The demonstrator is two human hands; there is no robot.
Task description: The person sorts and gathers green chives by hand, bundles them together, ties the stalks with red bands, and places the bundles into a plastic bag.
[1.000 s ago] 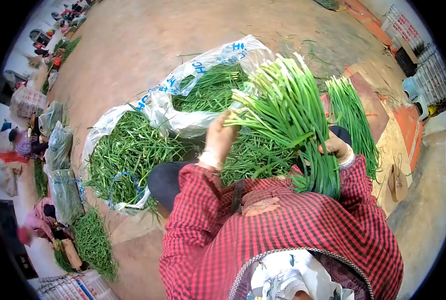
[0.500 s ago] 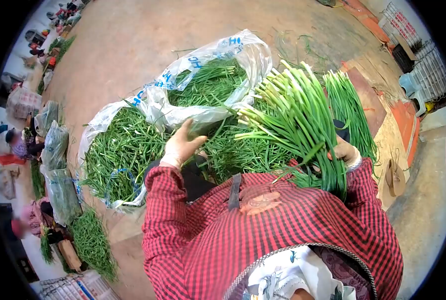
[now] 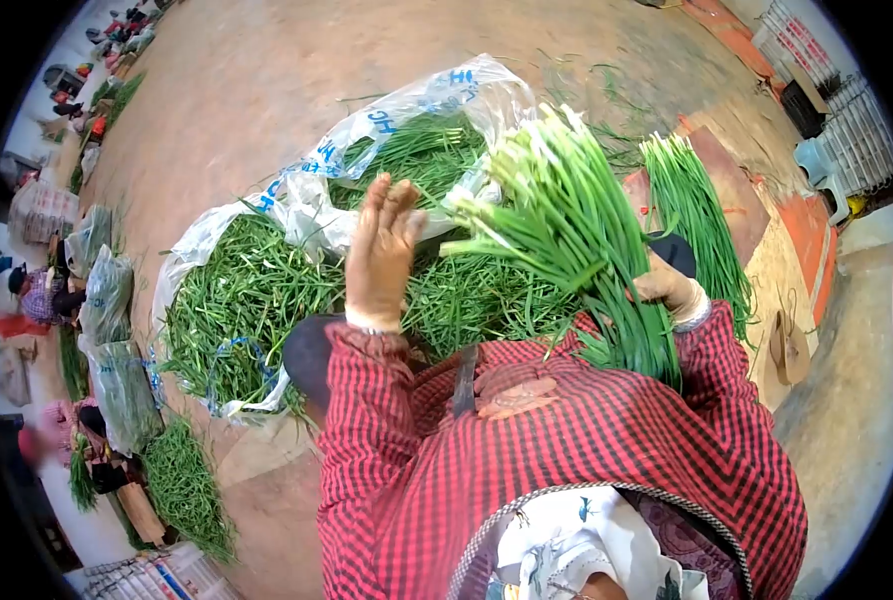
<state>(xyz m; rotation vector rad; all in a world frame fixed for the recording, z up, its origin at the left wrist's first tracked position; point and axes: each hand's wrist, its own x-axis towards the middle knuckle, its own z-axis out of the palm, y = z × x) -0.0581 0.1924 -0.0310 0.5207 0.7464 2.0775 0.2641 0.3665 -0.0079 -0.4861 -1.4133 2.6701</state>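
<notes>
My right hand [image 3: 669, 284], gloved, is closed round a thick bunch of garlic chives [image 3: 576, 210]. Their pale stem ends fan up and to the left, and the green leaves hang down towards my lap. My left hand [image 3: 379, 250], also gloved, is raised with the palm showing and the fingers stretched out, holding nothing. It stands apart from the bunch, above a heap of loose green leaves [image 3: 486, 298]. Behind it is an opened clear plastic bag [image 3: 311, 195] with blue print and chives inside. Another bunch of chives [image 3: 701, 215] lies to the right of the held one.
A second plastic bag [image 3: 171, 270] full of loose leaves [image 3: 246, 310] lies at left. Stuffed bags [image 3: 121, 390] and a leaf pile [image 3: 181, 480] are farther left, near other people [image 3: 41, 295]. A sandal [image 3: 789, 350] and plastic crates [image 3: 856, 135] are at right.
My left hand has risen and turned its palm up, with the fingers straightened. The bunch in my right hand has shifted slightly left and up.
</notes>
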